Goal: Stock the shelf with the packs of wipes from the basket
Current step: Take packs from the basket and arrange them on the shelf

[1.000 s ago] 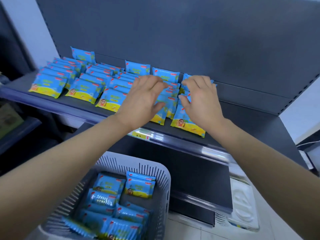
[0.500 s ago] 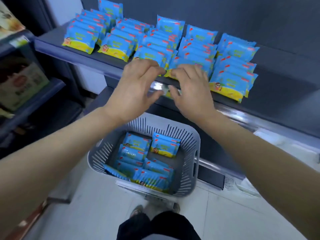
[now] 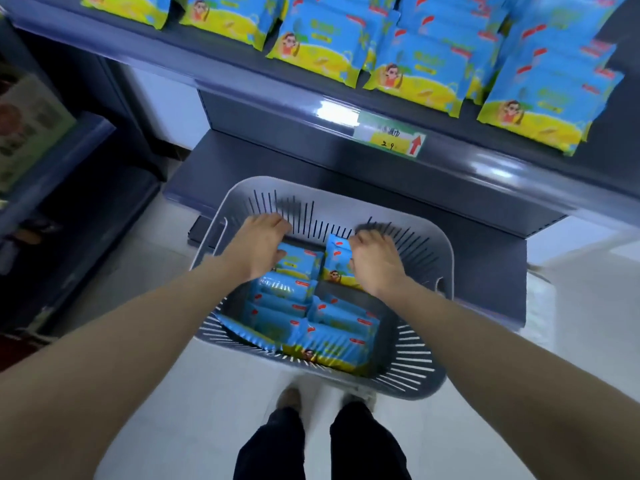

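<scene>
A grey slotted basket (image 3: 346,202) sits on pale floor tiles (image 3: 214,427) at the centre of the frame. Above it is a dark shelf (image 3: 242,74) carrying rows of blue-and-yellow wipes (image 3: 419,64), with a yellow price tag (image 3: 391,135) on its front edge. More packs (image 3: 332,327) lie in the basket. The left hand (image 3: 259,247) curls its fingers round a flat pack (image 3: 301,263). The right hand (image 3: 375,263), blurred, clamps curled fingers on an upright pack (image 3: 336,258). A dark rack (image 3: 69,150) stands at the left.

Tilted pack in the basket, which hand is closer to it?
Right. The right hand curls onto the upper corner of the tilted pack; the left hand is on the neighbouring pack to its left, not touching the tilted one.
</scene>
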